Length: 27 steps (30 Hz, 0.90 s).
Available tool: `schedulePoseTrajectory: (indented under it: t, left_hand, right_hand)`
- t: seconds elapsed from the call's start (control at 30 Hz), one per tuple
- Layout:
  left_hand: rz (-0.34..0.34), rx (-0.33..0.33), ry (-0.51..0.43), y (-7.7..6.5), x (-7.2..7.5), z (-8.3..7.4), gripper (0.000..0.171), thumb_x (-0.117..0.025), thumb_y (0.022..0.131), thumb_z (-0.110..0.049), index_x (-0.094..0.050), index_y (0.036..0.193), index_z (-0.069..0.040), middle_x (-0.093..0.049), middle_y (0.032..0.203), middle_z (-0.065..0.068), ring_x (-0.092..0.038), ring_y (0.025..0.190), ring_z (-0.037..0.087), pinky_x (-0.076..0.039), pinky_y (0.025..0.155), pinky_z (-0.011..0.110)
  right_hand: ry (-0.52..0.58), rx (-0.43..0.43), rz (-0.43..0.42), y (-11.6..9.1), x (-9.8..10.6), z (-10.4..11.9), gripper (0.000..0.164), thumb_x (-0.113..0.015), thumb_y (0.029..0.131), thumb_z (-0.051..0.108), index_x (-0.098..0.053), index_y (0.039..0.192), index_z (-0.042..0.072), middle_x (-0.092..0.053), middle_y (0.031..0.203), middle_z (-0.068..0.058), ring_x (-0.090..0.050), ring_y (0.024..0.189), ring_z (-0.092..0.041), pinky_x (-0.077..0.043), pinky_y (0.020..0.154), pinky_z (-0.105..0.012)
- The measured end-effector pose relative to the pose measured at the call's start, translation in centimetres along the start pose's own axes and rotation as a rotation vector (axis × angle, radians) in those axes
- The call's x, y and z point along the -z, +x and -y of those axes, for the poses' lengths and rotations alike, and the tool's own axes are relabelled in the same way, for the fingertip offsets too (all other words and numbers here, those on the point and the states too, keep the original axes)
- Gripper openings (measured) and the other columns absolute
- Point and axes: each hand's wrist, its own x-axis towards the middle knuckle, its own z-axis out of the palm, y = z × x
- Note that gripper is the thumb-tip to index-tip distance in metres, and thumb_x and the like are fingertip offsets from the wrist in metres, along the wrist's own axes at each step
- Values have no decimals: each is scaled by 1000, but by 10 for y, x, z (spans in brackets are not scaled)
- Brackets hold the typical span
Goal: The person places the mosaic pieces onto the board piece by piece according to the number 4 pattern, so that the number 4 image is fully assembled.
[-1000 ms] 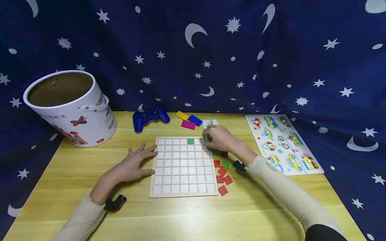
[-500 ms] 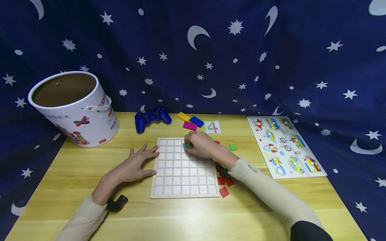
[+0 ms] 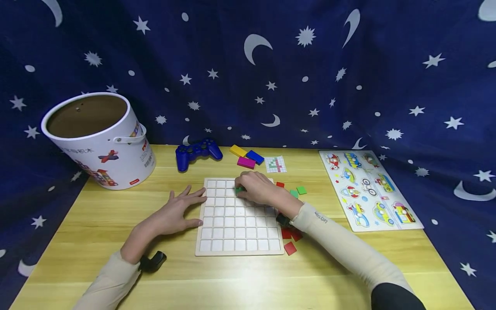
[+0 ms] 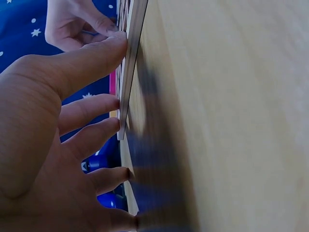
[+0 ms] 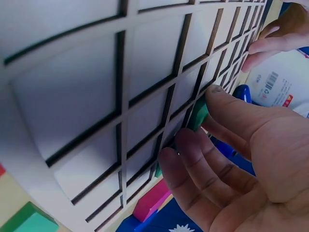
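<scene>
A square wooden board [image 3: 228,234] with a grid of white cells lies on the table. My right hand [image 3: 255,188] is over its upper rows and pinches a green square tile [image 5: 199,114] between thumb and fingers, against a cell of the grid. Behind those fingers, the right wrist view shows a sliver of another green tile [image 5: 158,170]. My left hand [image 3: 174,214] has its fingers spread, with the thumb and some fingertips touching the board's left edge. Loose red tiles [image 3: 290,248] and green tiles [image 3: 301,190] lie right of the board, partly hidden by my right arm.
Behind the board lie a small card with a coloured grid pattern [image 3: 275,164], yellow, blue and magenta blocks [image 3: 246,162], and a blue game controller [image 3: 198,153]. A white bucket [image 3: 131,165] stands at the back left. A picture puzzle board [image 3: 366,187] lies on the right.
My right hand has carried the green tile leftward from the board's upper right corner to its upper middle, and has barely moved over the last half second. My left hand keeps its place.
</scene>
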Motion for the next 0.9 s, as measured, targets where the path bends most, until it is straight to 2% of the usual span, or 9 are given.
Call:
schedulePoseTrajectory:
  t: [0.23,0.5,0.6,0.8,0.9]
  left_hand:
    - [2,-6,7,2,-1,-1,69,-81,85,-34,-54,145,-10,-32,160,7,-13,147,49,-1,100,83]
    - [-3,5,0,-1,0,-2,69,-81,85,-33,-54,145,-10,-32,160,5,-12,147,47,-1,100,82]
    - [-3,7,1,-2,1,-1,69,-80,85,-33,-54,145,-10,-32,160,6,-12,147,47,-1,100,83]
    - [1,8,7,0,-1,0,70,-80,86,-36,-54,146,-11,-32,160,5,-12,148,46,-1,100,83]
    - [0,10,6,1,-1,0,69,-80,86,-35,-54,145,-11,-32,160,5,-12,148,46,-1,100,83]
  right_hand:
    - [12,1,4,-8,4,-2,11,-78,89,20,-74,93,11,-65,86,-2,-51,73,-12,-44,61,-28]
    - [42,0,-84,-37,22,-13,8,-73,92,12,-76,99,11,-68,91,0,-58,75,-11,-48,62,-28]
    - [39,-23,-100,-52,28,-20,11,-72,92,9,-77,101,9,-70,94,-2,-62,77,-12,-50,64,-29]
    - [29,-83,-99,-78,35,-40,8,-74,90,10,-76,98,8,-70,89,1,-59,70,-11,-50,62,-31]
    - [42,-140,-113,-90,40,-53,9,-76,89,9,-77,97,8,-71,88,2,-62,72,-11,-51,63,-32]
